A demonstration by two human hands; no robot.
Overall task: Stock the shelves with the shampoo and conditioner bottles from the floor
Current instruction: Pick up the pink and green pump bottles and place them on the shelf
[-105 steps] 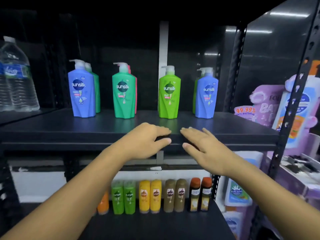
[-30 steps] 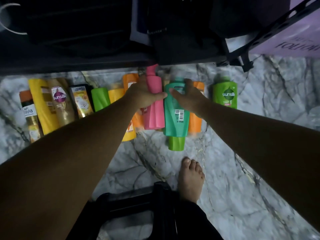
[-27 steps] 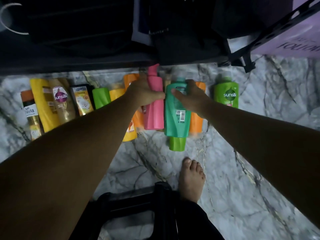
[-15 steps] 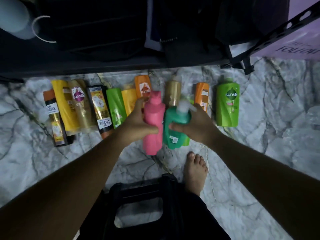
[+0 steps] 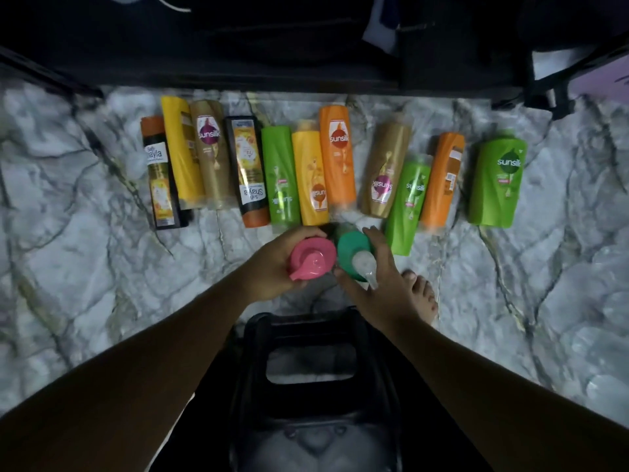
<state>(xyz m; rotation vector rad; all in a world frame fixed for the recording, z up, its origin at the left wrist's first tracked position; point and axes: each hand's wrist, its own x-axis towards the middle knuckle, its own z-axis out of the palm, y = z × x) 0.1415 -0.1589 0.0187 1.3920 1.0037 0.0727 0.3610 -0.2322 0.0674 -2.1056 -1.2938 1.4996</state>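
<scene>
— What's underfoot?
— A grey-white marble floor (image 5: 102,267) with dark veins, dimly lit. At twelve o'clock runs the dark bottom edge of the shelf unit (image 5: 238,63).
— And the stock?
— A row of bottles (image 5: 337,158) lies flat on the floor just below that edge, from ten o'clock round to two: yellow, gold, orange, green. A big green bottle (image 5: 497,178) ends it at two o'clock.
— The hands?
— Side by side at the centre. The left hand (image 5: 269,270) is wrapped round a pink bottle (image 5: 313,258), and the right hand (image 5: 384,284) round a teal bottle (image 5: 350,252) with a clear pump. Both are seen cap-on.
— Anything else?
— A black stool (image 5: 306,335) at six o'clock, and a bare foot (image 5: 420,294) at four.
</scene>
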